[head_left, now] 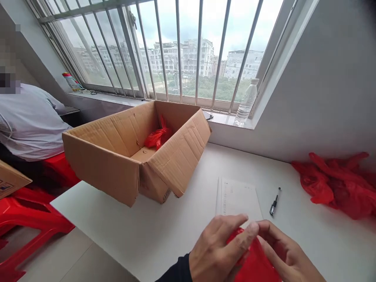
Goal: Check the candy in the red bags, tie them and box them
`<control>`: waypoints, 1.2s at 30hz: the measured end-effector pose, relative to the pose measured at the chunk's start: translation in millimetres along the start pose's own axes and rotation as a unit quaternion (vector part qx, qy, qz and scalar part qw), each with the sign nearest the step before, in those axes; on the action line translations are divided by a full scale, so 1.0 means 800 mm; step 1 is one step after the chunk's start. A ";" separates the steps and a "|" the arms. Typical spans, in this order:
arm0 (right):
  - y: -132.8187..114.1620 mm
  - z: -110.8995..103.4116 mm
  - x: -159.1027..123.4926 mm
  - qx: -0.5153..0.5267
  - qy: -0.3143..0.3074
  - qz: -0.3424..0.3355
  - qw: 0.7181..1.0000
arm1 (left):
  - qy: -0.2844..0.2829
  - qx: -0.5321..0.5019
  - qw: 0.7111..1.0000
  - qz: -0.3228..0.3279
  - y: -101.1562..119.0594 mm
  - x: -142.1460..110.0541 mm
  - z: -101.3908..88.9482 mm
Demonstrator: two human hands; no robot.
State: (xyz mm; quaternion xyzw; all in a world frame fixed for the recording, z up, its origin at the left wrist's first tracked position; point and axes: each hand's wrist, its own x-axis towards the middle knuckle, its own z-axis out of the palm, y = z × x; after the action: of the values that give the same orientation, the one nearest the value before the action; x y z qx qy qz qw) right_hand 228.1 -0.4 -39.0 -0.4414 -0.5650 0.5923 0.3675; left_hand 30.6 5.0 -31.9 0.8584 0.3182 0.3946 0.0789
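Note:
At the lower right, my left hand [219, 248] and my right hand [283, 248] meet over the table's near part. Both are closed on a red plastic bag [255, 262], with fingertips pinched at its upper edge. The bag's lower part runs out of the frame, and its contents, if any, are hidden. Just beyond my fingers lies a white sheet of paper [239, 196] with faint writing. A black and clear pen [275, 203] rests to the right of the sheet.
An open cardboard box [101, 164] stands on the white table [188, 235], a knotted red bag [158, 137] inside. Red bags [337, 184] pile up at right. A water bottle [247, 102] is on the sill. At left are a seated person [32, 121] and red stools [32, 223].

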 end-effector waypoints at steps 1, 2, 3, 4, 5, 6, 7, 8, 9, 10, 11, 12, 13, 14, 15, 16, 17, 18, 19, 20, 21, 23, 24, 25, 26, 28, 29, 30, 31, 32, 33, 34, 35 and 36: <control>-0.003 -0.006 -0.004 -0.039 -0.006 -0.007 0.999 | -0.027 0.006 1.000 0.006 -0.003 -0.004 -0.004; -0.006 -0.012 -0.008 -0.077 -0.009 -0.007 0.997 | -0.052 0.009 0.999 0.013 -0.007 -0.010 -0.007; -0.008 -0.018 -0.013 -0.117 -0.002 0.000 0.993 | -0.071 0.011 0.997 0.017 -0.012 -0.018 -0.011; -0.008 -0.026 -0.018 -0.154 0.024 0.012 0.988 | -0.084 0.014 0.996 0.012 -0.016 -0.030 -0.015; -0.006 -0.036 -0.024 -0.189 0.065 0.028 0.979 | -0.092 0.021 0.996 0.004 -0.021 -0.044 -0.019; -0.002 -0.045 -0.030 -0.219 0.107 0.047 0.969 | -0.097 0.033 0.995 -0.011 -0.027 -0.059 -0.024; 0.003 -0.055 -0.036 -0.242 0.141 0.068 0.958 | -0.099 0.050 0.993 -0.031 -0.032 -0.076 -0.030; 0.010 -0.063 -0.042 -0.257 0.156 0.087 0.950 | -0.105 0.068 0.991 -0.053 -0.036 -0.091 -0.036; 0.016 -0.069 -0.049 -0.263 0.160 0.102 0.946 | -0.112 0.080 0.988 -0.072 -0.039 -0.104 -0.041; 0.021 -0.070 -0.054 -0.263 0.158 0.108 0.946 | -0.117 0.083 0.986 -0.087 -0.041 -0.113 -0.046; 0.025 -0.068 -0.058 -0.257 0.160 0.105 0.947 | -0.122 0.079 0.985 -0.097 -0.040 -0.117 -0.049; 0.026 -0.061 -0.061 -0.250 0.176 0.089 0.948 | -0.126 0.068 0.985 -0.098 -0.038 -0.115 -0.051; 0.026 -0.050 -0.062 -0.244 0.204 0.058 0.946 | -0.129 0.053 0.986 -0.091 -0.034 -0.110 -0.050; 0.025 -0.036 -0.061 -0.242 0.231 0.021 0.942 | -0.134 0.041 0.987 -0.078 -0.029 -0.101 -0.046; 0.024 -0.019 -0.060 -0.247 0.247 -0.018 0.937 | -0.143 0.032 0.987 -0.058 -0.023 -0.091 -0.040; 0.025 -0.002 -0.057 -0.258 0.246 -0.056 0.933 | -0.157 0.031 0.986 -0.038 -0.018 -0.082 -0.031; 0.029 0.015 -0.054 -0.276 0.230 -0.089 0.929 | -0.174 0.038 0.984 -0.022 -0.014 -0.075 -0.019; 0.036 0.031 -0.050 -0.301 0.206 -0.116 0.924 | -0.192 0.053 0.980 -0.012 -0.011 -0.071 -0.006; 0.046 0.045 -0.047 -0.334 0.179 -0.135 0.916 | -0.208 0.073 0.975 -0.009 -0.009 -0.072 0.008; 0.059 0.055 -0.044 -0.371 0.159 -0.145 0.903 | -0.220 0.093 0.971 -0.008 -0.009 -0.076 0.022; 0.073 0.063 -0.042 -0.406 0.148 -0.152 0.889 | -0.227 0.109 0.968 -0.010 -0.009 -0.083 0.034; 0.099 0.069 -0.042 -0.456 0.136 -0.151 0.867 | -0.237 0.124 0.963 -0.015 -0.012 -0.098 0.052; 0.109 0.069 -0.043 -0.467 0.132 -0.148 0.862 | -0.240 0.125 0.963 -0.018 -0.013 -0.105 0.057; 0.117 0.068 -0.044 -0.471 0.127 -0.141 0.861 | -0.242 0.123 0.962 -0.021 -0.014 -0.110 0.060; 0.121 0.067 -0.045 -0.470 0.123 -0.135 0.863 | -0.245 0.120 0.962 -0.025 -0.014 -0.112 0.062; 0.123 0.064 -0.046 -0.469 0.116 -0.123 0.867 | -0.247 0.117 0.961 -0.033 -0.015 -0.113 0.062; 0.122 0.063 -0.046 -0.469 0.114 -0.118 0.868 | -0.246 0.117 0.962 -0.035 -0.015 -0.111 0.062; 0.120 0.063 -0.045 -0.468 0.112 -0.114 0.869 | -0.246 0.118 0.961 -0.037 -0.014 -0.110 0.062; 0.119 0.062 -0.045 -0.469 0.111 -0.111 0.869 | -0.247 0.118 0.961 -0.038 -0.014 -0.109 0.062; 0.117 0.063 -0.044 -0.469 0.111 -0.110 0.869 | -0.246 0.118 0.961 -0.038 -0.014 -0.108 0.062; 0.116 0.063 -0.044 -0.469 0.111 -0.108 0.869 | -0.246 0.118 0.961 -0.038 -0.014 -0.107 0.062; 0.116 0.063 -0.044 -0.469 0.111 -0.109 0.869 | -0.247 0.117 0.961 -0.039 -0.013 -0.107 0.062; 0.116 0.063 -0.044 -0.469 0.112 -0.111 0.869 | -0.248 0.116 0.961 -0.038 -0.013 -0.107 0.063; 0.116 0.063 -0.044 -0.468 0.112 -0.112 0.869 | -0.250 0.115 0.961 -0.038 -0.013 -0.107 0.063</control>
State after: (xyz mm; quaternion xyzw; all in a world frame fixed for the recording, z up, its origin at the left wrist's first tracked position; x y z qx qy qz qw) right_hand 198.6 -59.0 -128.6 -0.5591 -0.7765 0.1596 0.2426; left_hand 20.3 -32.8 -123.8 0.9200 0.3645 0.1250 0.0712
